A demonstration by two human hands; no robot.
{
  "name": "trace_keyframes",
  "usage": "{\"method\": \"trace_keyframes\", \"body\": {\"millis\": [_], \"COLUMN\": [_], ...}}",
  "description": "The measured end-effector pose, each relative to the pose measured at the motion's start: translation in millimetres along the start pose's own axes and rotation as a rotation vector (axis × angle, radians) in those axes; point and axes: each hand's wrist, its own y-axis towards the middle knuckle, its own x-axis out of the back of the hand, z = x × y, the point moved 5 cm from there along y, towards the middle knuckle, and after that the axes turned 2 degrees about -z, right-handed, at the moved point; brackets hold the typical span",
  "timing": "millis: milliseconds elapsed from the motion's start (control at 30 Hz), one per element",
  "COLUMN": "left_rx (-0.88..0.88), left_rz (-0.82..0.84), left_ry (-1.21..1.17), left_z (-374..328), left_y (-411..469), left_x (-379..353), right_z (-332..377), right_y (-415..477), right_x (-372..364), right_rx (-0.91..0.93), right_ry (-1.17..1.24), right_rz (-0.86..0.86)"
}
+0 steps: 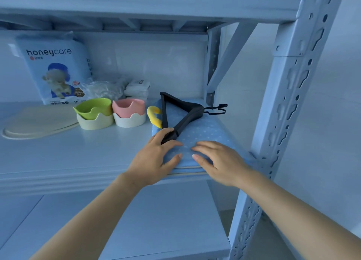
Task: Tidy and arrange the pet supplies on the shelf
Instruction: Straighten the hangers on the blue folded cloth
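Observation:
A folded blue dotted cloth (203, 130) lies at the right end of the white shelf (78, 154). A black hanger (181, 113) rests on top of it, hook pointing right. My left hand (156, 156) lies on the cloth's near left corner, fingers spread and touching the hanger's near end. My right hand (218, 160) rests flat on the cloth's near edge, fingers apart. A yellow curved toy (153, 115) lies at the cloth's left edge.
A green bowl (93, 108) and a pink bowl (128, 107) sit in pale holders. A cream oval mat (37, 123) lies to the left. A honeycare pad pack (56, 68) stands at the back, with clear bags (103, 89) and white rolls (136, 89) beside it. The shelf's perforated upright (289, 95) rises to the right.

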Motion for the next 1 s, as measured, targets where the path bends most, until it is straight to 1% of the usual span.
{"method": "trace_keyframes", "body": {"millis": [433,800,1000], "left_rx": [0.007,0.009,-0.009], "left_rz": [-0.049,-0.038,-0.033], "left_ry": [0.026,0.04,0.042], "left_z": [4,40,62], "left_y": [16,49,65], "left_x": [-7,-19,-18], "right_z": [-16,-31,-35], "right_y": [17,62,87], "right_x": [-6,-18,-28], "right_rx": [0.012,-0.001,-0.006], "right_ry": [0.019,0.087,0.1], "right_rz": [-0.048,0.018,0.009]}}
